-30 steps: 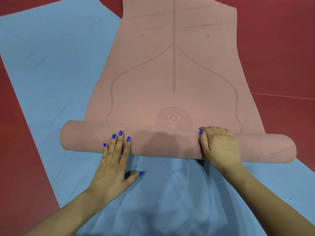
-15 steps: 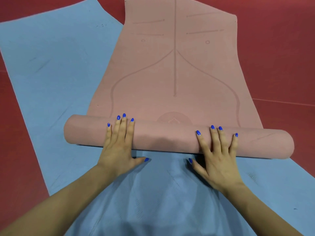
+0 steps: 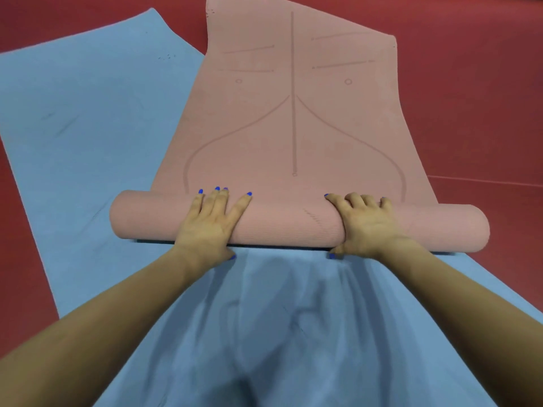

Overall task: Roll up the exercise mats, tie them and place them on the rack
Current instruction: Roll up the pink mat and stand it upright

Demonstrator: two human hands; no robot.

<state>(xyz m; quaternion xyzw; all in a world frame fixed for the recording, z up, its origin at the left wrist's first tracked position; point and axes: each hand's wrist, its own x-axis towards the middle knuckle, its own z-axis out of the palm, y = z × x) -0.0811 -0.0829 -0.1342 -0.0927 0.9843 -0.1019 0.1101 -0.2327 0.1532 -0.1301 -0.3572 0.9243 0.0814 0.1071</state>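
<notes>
Hands (image 3: 209,221) (image 3: 364,223) on pink roll (image 3: 288,224) | flat mat (image 3: 293,118) beyond (red floor (image 3: 470,98) around)

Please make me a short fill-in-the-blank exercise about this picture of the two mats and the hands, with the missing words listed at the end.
1. The half-rolled mat is ____ in colour.
2. It lies on top of a flat ____ mat.
3. The left hand and the right hand both rest on the ____ part of the pink mat.
4. The floor around the mats is ____.

Missing words: pink; blue; rolled; red
</notes>
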